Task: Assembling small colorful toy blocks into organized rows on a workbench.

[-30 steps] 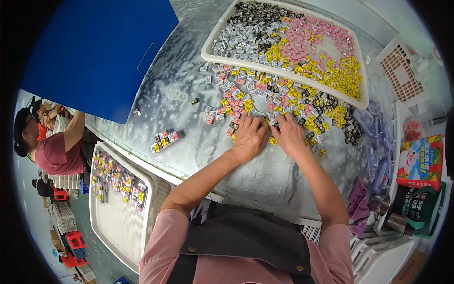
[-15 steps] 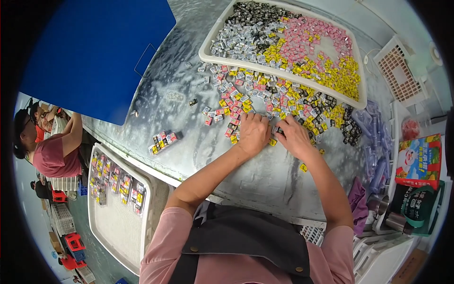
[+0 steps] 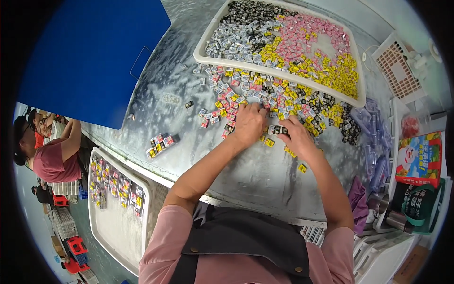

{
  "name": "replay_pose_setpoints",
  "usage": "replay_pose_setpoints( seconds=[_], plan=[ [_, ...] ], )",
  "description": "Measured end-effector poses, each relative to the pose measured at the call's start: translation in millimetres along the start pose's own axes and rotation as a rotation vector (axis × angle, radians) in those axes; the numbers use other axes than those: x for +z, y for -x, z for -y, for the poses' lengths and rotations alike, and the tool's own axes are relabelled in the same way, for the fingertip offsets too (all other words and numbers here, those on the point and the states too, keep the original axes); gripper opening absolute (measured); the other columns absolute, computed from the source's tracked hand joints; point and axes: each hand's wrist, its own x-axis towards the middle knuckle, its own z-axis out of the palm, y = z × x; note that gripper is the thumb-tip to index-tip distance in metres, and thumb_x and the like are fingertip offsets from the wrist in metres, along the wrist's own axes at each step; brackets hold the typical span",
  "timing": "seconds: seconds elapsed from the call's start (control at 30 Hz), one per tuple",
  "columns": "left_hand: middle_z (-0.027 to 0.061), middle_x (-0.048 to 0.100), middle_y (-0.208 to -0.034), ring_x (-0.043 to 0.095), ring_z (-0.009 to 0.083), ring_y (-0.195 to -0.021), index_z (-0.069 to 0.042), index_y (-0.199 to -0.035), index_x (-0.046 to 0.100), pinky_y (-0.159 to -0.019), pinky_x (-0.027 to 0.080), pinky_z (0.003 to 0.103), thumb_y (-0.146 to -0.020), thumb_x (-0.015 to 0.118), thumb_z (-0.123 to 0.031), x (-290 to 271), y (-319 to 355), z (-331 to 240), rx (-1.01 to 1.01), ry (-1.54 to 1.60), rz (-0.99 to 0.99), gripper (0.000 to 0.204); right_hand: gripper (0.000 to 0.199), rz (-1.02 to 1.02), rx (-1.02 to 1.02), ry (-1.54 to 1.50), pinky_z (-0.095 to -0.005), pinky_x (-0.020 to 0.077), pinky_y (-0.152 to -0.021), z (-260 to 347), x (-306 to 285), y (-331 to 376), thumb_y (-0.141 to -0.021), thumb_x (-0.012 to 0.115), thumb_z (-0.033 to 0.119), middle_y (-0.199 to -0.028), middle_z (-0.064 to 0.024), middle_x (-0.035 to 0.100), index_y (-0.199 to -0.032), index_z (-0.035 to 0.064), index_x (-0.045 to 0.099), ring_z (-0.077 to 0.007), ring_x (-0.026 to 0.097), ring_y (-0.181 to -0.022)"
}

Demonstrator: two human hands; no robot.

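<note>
Small wrapped block-shaped pieces (image 3: pixel 230 108) in pink, yellow, black and white lie in a loose heap on the grey metal table (image 3: pixel 189 137). My left hand (image 3: pixel 249 124) is at the near edge of this heap, its fingers curled down among the pieces; whatever they grip is hidden. Close to its right, my right hand (image 3: pixel 299 137) pinches one end of a short row of black-and-white pieces (image 3: pixel 275 129). A few yellow pieces (image 3: pixel 269 142) lie loose below the row. Further left stands a clear pack (image 3: pixel 160 145) filled with mixed pieces.
Behind the heap, a white tray (image 3: pixel 279 69) holds many pieces sorted roughly by colour. At lower left another white tray (image 3: pixel 118 232) carries several filled packs. Clear plastic cases (image 3: pixel 376 142) are piled at right. A blue panel (image 3: pixel 94 61) covers the upper left; a co-worker (image 3: pixel 56 151) sits beyond.
The black-and-white row now shows between my hands, at my right fingertips. My left hand has shifted slightly left and up into the heap; my right hand has moved slightly nearer me.
</note>
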Motion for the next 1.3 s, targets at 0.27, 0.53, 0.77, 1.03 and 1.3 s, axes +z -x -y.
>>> replay_pose_setpoints(
  seconds=[0.27, 0.53, 0.77, 1.03, 1.3],
  plan=[
    [0.0109, 0.059, -0.1, 0.057, 0.0313, -0.096, -0.006, -0.102, 0.068, -0.092, 0.04, 0.044, -0.082, 0.072, -0.008, -16, 30, 9, 0.128, 0.119, -0.088, 0.021, 0.04, -0.025, -0.032, -0.078, -0.0428, 0.0526, -0.083, -7, 0, 5, -0.085, 0.074, 0.003, -0.113, -0.0167, 0.055, -0.123, -0.001, 0.061, -0.0343, 0.066, -0.091],
    [0.0093, 0.06, -0.1, 0.058, 0.0285, -0.096, -0.007, -0.105, 0.07, -0.092, 0.04, 0.043, -0.082, 0.073, -0.009, -12, 32, 8, 0.15, 0.144, -0.083, 0.023, 0.038, -0.014, -0.047, -0.059, -0.0447, 0.0527, -0.084, 7, 7, -5, -0.085, 0.072, 0.001, -0.112, -0.018, 0.056, -0.122, -0.0023, 0.061, -0.0369, 0.065, -0.096],
    [0.0104, 0.061, -0.102, 0.059, 0.028, -0.099, -0.004, -0.114, 0.069, -0.091, 0.041, 0.041, -0.081, 0.074, -0.008, -20, 27, 8, 0.152, 0.238, 0.03, 0.034, 0.038, -0.09, 0.056, 0.083, -0.0458, 0.0529, -0.082, 28, 6, 3, -0.089, 0.071, 0.011, -0.108, -0.0168, 0.056, -0.124, 0.0023, 0.06, -0.0376, 0.063, -0.098],
    [0.0138, 0.061, -0.105, 0.057, 0.0333, -0.101, -0.002, -0.11, 0.068, -0.098, 0.04, 0.045, -0.083, 0.07, -0.008, -12, 41, 10, 0.097, 0.3, -0.103, 0.028, 0.017, -0.144, -0.136, 0.118, -0.0451, 0.0521, -0.08, 31, 54, 36, -0.087, 0.069, 0.014, -0.103, -0.0114, 0.058, -0.099, 0.0084, 0.058, -0.0334, 0.062, -0.097],
    [0.0142, 0.064, -0.103, 0.058, 0.0335, -0.101, -0.002, -0.11, 0.07, -0.096, 0.041, 0.044, -0.084, 0.07, -0.007, -14, 38, 5, 0.059, 0.232, -0.057, 0.026, 0.026, -0.292, 0.117, 0.001, -0.0466, 0.0519, -0.069, -17, 21, 48, -0.09, 0.071, 0.014, -0.096, -0.0164, 0.063, -0.111, 0.0013, 0.062, -0.0365, 0.065, -0.08]
  ],
)
